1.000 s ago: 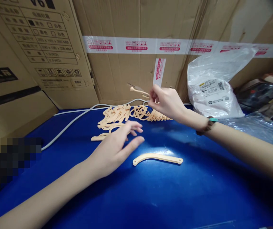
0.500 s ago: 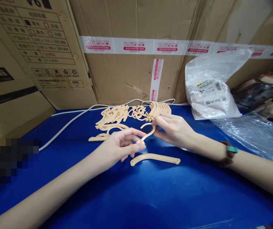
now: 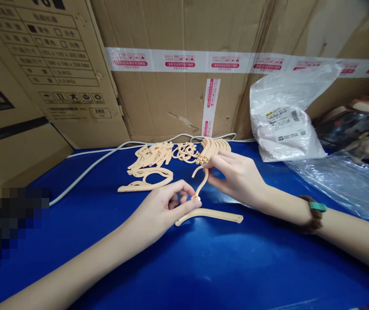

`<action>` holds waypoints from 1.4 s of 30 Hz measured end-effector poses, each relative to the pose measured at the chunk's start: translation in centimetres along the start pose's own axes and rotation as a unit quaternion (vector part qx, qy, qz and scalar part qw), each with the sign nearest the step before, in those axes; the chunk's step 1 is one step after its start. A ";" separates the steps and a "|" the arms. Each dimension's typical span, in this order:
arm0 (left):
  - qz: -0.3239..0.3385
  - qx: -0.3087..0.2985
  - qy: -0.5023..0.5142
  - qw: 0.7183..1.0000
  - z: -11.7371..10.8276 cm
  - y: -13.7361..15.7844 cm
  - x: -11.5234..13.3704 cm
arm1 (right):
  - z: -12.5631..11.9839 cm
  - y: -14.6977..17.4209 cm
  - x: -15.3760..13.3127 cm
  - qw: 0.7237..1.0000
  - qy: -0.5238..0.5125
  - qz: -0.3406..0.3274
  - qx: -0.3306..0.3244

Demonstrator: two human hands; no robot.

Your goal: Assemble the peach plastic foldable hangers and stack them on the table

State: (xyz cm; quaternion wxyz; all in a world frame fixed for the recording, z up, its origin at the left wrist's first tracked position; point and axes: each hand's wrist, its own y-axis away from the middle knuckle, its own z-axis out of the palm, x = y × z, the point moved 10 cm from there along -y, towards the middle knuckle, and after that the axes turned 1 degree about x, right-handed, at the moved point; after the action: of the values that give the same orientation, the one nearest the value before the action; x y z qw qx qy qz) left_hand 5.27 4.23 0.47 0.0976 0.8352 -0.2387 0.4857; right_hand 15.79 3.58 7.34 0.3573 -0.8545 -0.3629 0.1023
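A beige plastic hanger hook (image 3: 201, 184) is held between both hands. My left hand (image 3: 174, 200) pinches its round base between thumb and forefinger. At the upper bend, my right hand (image 3: 236, 174) grips the hook with thumb and fingers. Just below on the blue surface lies a curved hanger arm (image 3: 213, 212), its left end close under my left thumb. Behind my left hand rests a folded hanger (image 3: 145, 180). Farther back are a heap of hanger arms (image 3: 153, 154), a heap of hooks (image 3: 186, 151) and a neat row of hanger arms (image 3: 215, 147).
Cardboard boxes (image 3: 171, 99) stand along the back and left of the blue tabletop (image 3: 203, 267). A white cable (image 3: 97, 165) runs along the back left. A white plastic bag (image 3: 284, 125) stands back right, with clear plastic film (image 3: 342, 181) in front of it.
The hook has tilted more upright, and its base has moved slightly right and down with my left hand, toward the curved arm. My right hand still grips the upper bend.
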 end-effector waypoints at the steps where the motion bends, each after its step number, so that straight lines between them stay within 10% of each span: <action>1: 0.000 -0.009 0.000 1.000 0.2 0.0 0.0 | 0.0 0.0 0.1 1.000 -0.006 0.004 -0.001; 7: 0.023 0.021 -0.062 0.998 -0.6 0.1 0.7 | 1.4 0.6 2.4 0.971 -0.156 0.172 -0.056; 14: 0.054 0.053 -0.153 0.985 -1.1 0.2 1.3 | 5.6 2.0 0.9 0.833 -0.410 0.293 -0.228; 19: 0.087 0.052 -0.185 0.978 -1.1 0.4 2.0 | 6.3 2.1 0.0 0.751 -0.535 0.320 -0.216; 42: 0.192 -0.031 -0.306 0.932 -0.8 1.1 3.1 | 7.5 4.0 4.3 0.721 -0.530 0.416 -0.162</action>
State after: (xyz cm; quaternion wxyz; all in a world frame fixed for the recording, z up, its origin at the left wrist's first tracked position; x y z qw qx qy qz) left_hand 5.41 2.58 3.48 -0.0493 0.8784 -0.4274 0.2080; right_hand 17.77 8.69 -0.47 -0.1157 -0.7711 -0.1123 0.6160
